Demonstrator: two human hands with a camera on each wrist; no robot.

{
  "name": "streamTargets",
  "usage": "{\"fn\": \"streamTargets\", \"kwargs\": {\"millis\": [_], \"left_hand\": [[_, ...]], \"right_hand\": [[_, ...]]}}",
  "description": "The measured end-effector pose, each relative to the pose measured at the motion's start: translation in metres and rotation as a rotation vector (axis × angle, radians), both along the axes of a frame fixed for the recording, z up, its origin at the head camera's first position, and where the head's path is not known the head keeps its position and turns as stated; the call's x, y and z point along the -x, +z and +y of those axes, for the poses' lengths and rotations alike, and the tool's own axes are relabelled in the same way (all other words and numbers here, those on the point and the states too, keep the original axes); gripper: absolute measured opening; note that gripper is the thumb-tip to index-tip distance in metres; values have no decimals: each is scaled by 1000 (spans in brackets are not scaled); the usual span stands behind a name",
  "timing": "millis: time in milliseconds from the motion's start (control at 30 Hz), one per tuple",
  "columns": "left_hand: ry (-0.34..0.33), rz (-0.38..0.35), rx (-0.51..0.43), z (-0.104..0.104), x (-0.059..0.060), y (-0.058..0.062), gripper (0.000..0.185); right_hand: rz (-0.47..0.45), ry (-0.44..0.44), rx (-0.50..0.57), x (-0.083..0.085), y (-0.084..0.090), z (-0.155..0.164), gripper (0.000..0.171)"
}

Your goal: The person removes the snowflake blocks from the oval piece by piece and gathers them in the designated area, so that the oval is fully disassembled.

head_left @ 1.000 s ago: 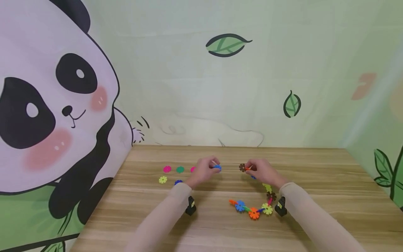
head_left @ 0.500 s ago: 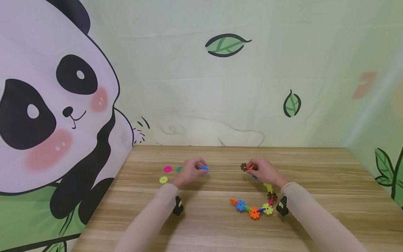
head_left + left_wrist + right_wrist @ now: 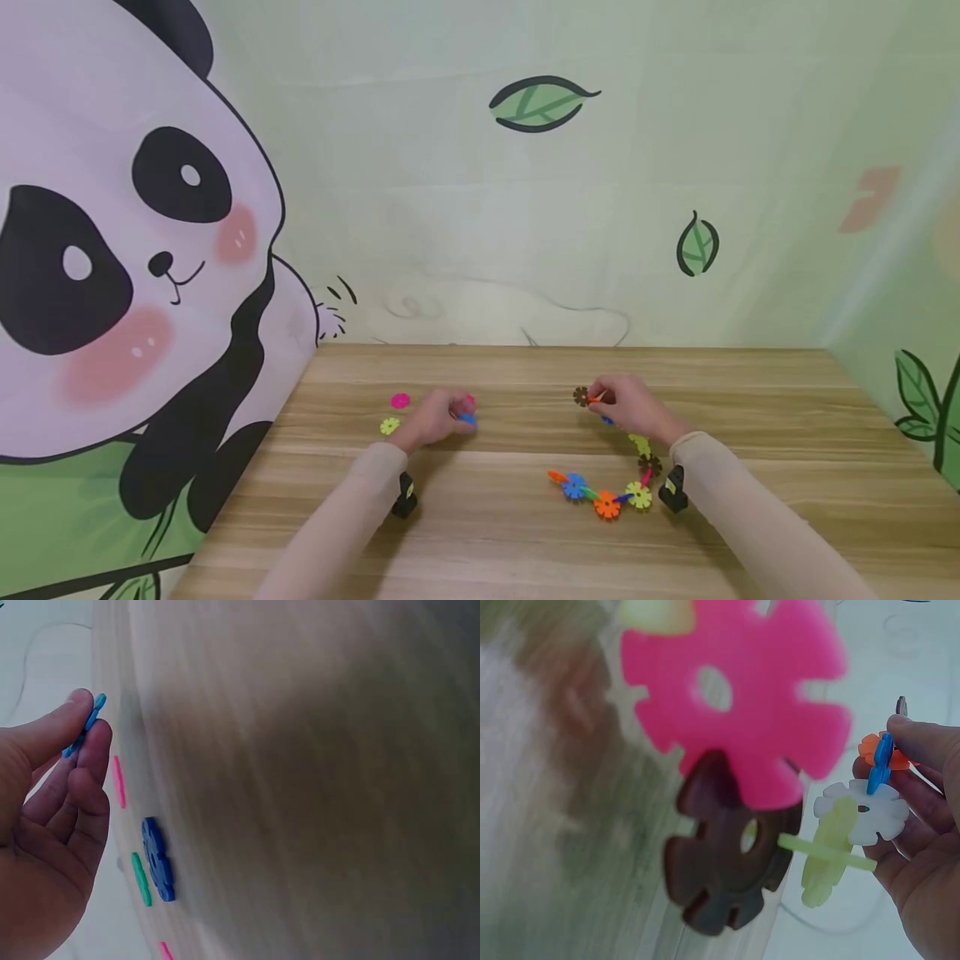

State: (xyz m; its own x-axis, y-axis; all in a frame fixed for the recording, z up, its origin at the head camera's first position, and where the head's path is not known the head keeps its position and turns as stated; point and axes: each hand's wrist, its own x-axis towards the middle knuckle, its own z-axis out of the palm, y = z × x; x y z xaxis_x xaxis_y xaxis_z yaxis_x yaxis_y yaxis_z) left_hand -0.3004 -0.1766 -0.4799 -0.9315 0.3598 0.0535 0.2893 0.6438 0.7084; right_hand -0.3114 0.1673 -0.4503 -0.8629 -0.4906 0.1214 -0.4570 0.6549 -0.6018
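2 forearms (image 3: 330, 517) reaching across a wood-grain tabletop (image 3: 510, 550), left hand (image 3: 433, 417) pinching a blue flower disc (image 3: 468, 422) above it, right hand (image 3: 633, 406) — fingers curled — pinching an orange disc (image 3: 869, 748) in a curved disc chain (image 3: 640, 496)

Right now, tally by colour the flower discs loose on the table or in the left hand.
Pink flower discs: 2
Yellow flower disc: 1
Green flower disc: 1
Dark blue flower disc: 1
Light blue flower disc, in left hand: 1
Total: 6
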Motion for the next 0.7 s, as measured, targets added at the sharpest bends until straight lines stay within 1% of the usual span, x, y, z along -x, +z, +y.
{"fn": "streamTargets", "kwargs": {"millis": [200, 400, 700], "left_hand": [[-9, -17, 59, 1, -2, -1, 19], [-12, -12, 123, 2, -3, -1, 17], [18, -7, 141, 0, -4, -1, 16]], "right_hand": [[2, 3, 2, -1, -1, 0, 6], [4, 7, 6, 1, -2, 0, 6], [5, 15, 12, 0, -1, 0, 6]]}}
